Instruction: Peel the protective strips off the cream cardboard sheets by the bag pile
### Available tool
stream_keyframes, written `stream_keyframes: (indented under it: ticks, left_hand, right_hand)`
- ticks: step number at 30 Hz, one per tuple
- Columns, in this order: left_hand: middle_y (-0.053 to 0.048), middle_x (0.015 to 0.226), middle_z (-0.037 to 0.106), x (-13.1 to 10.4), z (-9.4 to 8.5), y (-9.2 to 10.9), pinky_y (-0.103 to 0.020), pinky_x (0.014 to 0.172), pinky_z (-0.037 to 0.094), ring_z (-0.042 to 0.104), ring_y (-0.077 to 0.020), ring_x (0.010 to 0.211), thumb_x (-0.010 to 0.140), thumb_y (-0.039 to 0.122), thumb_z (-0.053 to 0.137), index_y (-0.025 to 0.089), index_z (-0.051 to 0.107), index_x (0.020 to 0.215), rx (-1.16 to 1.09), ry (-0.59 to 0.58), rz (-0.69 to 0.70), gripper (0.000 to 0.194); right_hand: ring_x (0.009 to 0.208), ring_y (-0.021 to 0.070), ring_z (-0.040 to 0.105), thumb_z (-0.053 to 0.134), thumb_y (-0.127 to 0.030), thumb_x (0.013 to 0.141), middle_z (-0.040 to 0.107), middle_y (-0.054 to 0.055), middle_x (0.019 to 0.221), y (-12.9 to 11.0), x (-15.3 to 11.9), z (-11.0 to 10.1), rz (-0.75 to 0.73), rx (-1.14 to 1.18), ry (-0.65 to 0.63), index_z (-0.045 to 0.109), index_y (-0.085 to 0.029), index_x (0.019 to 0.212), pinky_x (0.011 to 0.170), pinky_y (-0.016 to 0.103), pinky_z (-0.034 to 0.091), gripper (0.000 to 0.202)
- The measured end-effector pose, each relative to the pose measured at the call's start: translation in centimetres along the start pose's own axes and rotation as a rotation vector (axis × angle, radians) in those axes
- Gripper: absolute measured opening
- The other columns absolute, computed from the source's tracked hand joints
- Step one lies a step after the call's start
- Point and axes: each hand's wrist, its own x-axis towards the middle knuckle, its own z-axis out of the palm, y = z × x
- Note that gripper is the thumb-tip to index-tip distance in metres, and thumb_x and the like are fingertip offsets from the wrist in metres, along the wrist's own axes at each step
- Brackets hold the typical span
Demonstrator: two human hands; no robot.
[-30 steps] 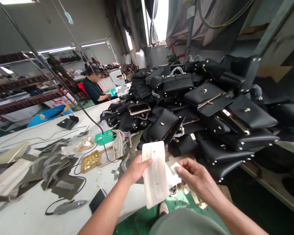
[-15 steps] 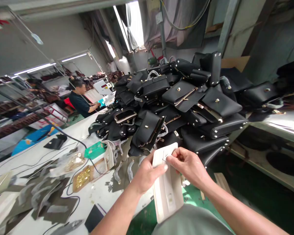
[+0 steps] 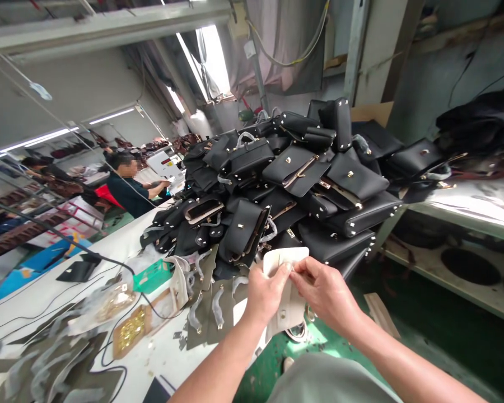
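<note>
A cream leather bag piece (image 3: 292, 314), perhaps a flap with more of the bag below it, is held up in front of my body. My left hand (image 3: 265, 295) grips it from the left, with the thumb pressed on its face near a short slit. My right hand (image 3: 324, 284) pinches with thumb and fingertips at the same spot, close to the left thumb. Whatever small thing sits between those fingertips is hidden. Lower on the cream piece shows a small round fitting. A pale strap loop (image 3: 297, 334) hangs beneath it.
Black handbags (image 3: 289, 168) are heaped on the table ahead. To the left lie a tray of gold fittings (image 3: 130, 331), a green basket (image 3: 153, 275), olive pieces with wrapped handles (image 3: 218, 308) and a black cable. A co-worker (image 3: 128, 187) sits at a machine farther back.
My left thumb has moved up and right, next to the right fingertips at the slit. The cream piece has tilted and its lower part spread, showing the strap loop. The view has swung right.
</note>
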Motion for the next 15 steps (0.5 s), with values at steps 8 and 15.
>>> stream_keyframes:
  ticks: [8, 15]
  left_hand:
    - [-0.014, 0.093, 0.080, 3.6, -0.8, -5.0, -0.037, 0.075, 0.058, 0.075, -0.0269, 0.078, 0.073, 0.042, 0.085, 0.009, 0.076, 0.106, -0.378, 0.188, -0.242, 0.048]
    - [-0.017, 0.111, 0.079, 0.8, -1.0, -4.2, -0.043, 0.095, 0.058, 0.076, -0.0324, 0.101, 0.076, 0.043, 0.085, 0.011, 0.075, 0.115, -0.699, -0.008, -0.390, 0.051]
  right_hand:
    - [0.061, 0.0121, 0.053, 0.057, -0.017, 0.094, 0.061, -0.004, 0.068, 0.0, -3.4, 1.6, -0.320, -0.152, -0.369, 0.060, -0.022, 0.076, 0.062, 0.028, 0.033, 0.019]
    - [0.120, 0.0274, 0.056, 0.067, -0.048, 0.087, 0.057, 0.010, 0.135, 2.9, -2.5, -0.9, 0.090, 0.181, -0.056, 0.065, -0.022, 0.073, 0.088, 0.033, 0.047, 0.030]
